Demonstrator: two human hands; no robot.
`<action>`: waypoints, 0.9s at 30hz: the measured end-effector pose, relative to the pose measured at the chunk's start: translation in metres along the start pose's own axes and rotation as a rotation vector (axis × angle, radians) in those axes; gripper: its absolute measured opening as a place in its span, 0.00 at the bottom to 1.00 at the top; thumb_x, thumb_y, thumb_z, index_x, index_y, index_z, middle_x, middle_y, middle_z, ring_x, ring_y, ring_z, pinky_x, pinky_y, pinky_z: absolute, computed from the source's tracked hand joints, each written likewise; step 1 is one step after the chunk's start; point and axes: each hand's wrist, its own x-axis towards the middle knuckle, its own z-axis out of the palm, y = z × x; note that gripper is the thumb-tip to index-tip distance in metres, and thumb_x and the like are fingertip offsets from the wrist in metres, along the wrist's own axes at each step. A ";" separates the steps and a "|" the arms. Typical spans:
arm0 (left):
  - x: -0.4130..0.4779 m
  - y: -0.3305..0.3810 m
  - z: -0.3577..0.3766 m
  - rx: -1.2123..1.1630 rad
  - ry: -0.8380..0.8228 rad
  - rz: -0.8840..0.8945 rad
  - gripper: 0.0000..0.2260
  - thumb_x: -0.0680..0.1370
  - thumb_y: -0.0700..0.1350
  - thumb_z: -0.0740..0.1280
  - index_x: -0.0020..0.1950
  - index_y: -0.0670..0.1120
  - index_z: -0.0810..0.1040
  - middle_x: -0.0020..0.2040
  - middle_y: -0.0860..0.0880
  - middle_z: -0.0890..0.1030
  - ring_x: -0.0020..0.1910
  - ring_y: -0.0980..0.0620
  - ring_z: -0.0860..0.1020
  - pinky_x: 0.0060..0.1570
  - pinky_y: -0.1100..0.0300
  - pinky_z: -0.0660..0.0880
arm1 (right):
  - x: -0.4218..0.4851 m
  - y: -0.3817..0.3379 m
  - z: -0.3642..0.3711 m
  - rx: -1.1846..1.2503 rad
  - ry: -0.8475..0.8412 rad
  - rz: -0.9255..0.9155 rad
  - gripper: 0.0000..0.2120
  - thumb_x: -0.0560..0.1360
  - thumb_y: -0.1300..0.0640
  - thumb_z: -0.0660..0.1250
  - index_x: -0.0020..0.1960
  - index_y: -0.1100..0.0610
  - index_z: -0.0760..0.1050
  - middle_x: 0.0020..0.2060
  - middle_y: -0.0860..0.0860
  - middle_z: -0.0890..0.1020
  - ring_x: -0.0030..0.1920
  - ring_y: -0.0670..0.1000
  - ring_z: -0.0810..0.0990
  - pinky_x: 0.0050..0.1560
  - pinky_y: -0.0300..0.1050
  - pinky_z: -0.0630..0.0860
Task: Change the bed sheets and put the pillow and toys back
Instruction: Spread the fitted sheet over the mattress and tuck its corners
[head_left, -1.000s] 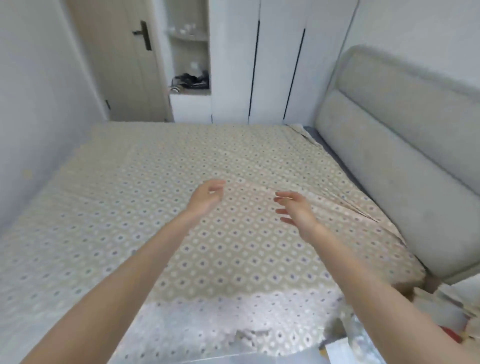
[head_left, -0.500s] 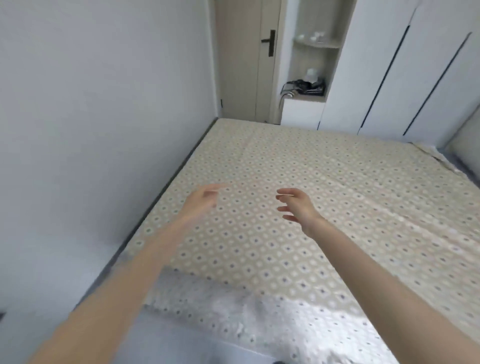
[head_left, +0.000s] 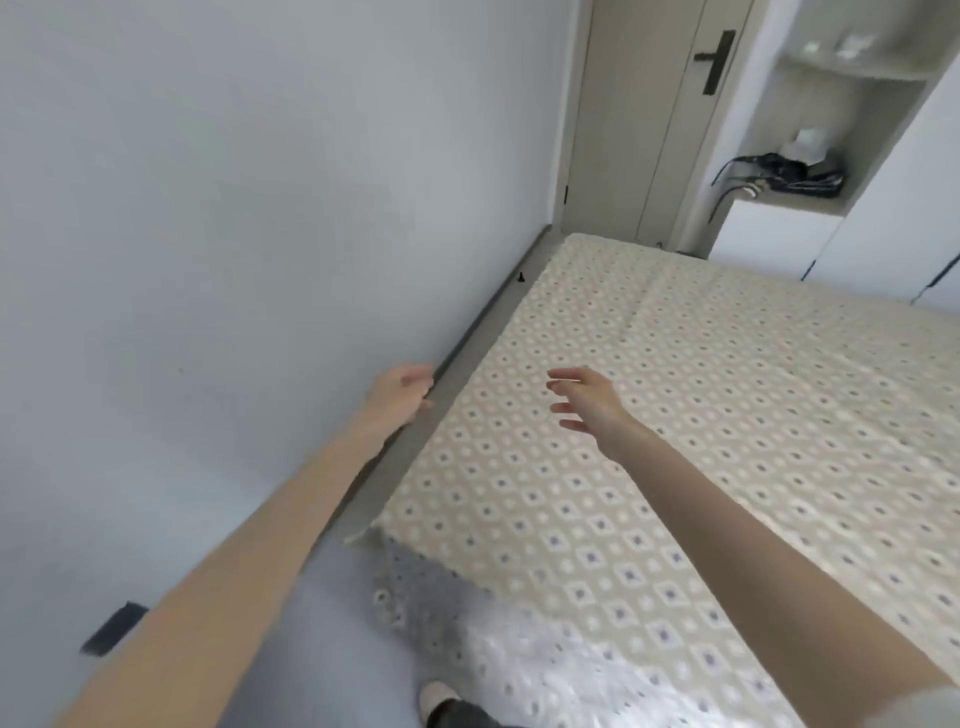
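The sheet lies spread on the bed, in front of you and to your right. The wall runs along your left, with the frame edge between wall and sheet. Your left hand is over that edge, just beside the wall. Your right hand is above the sheet. Behind the bed's far end stands a door. Right of it is a shelf with cables on it, then a wardrobe. 1 slipper is near you, before the bed.

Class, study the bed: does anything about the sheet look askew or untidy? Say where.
The patterned sheet stops short on the side by the wall, leaving a grey strip uncovered, and its near corner lies loose rather than tucked.
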 end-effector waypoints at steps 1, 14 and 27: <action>0.017 0.002 -0.014 -0.005 -0.004 -0.006 0.12 0.81 0.40 0.58 0.63 0.48 0.74 0.55 0.51 0.77 0.36 0.61 0.77 0.33 0.66 0.70 | 0.015 -0.011 0.017 0.002 -0.006 0.005 0.11 0.78 0.60 0.60 0.59 0.53 0.74 0.57 0.50 0.79 0.45 0.48 0.78 0.44 0.42 0.75; 0.188 0.022 -0.124 -0.044 -0.142 0.037 0.14 0.80 0.41 0.58 0.63 0.48 0.75 0.60 0.48 0.78 0.47 0.51 0.80 0.56 0.58 0.73 | 0.154 -0.086 0.143 0.021 0.114 0.032 0.12 0.78 0.60 0.60 0.60 0.54 0.74 0.58 0.51 0.78 0.48 0.50 0.78 0.50 0.45 0.75; 0.364 0.118 -0.134 -0.060 -0.486 0.163 0.13 0.79 0.42 0.62 0.63 0.48 0.74 0.55 0.50 0.78 0.50 0.50 0.79 0.50 0.60 0.75 | 0.230 -0.155 0.173 0.198 0.501 0.023 0.12 0.78 0.61 0.59 0.60 0.54 0.73 0.56 0.50 0.77 0.47 0.50 0.78 0.45 0.42 0.75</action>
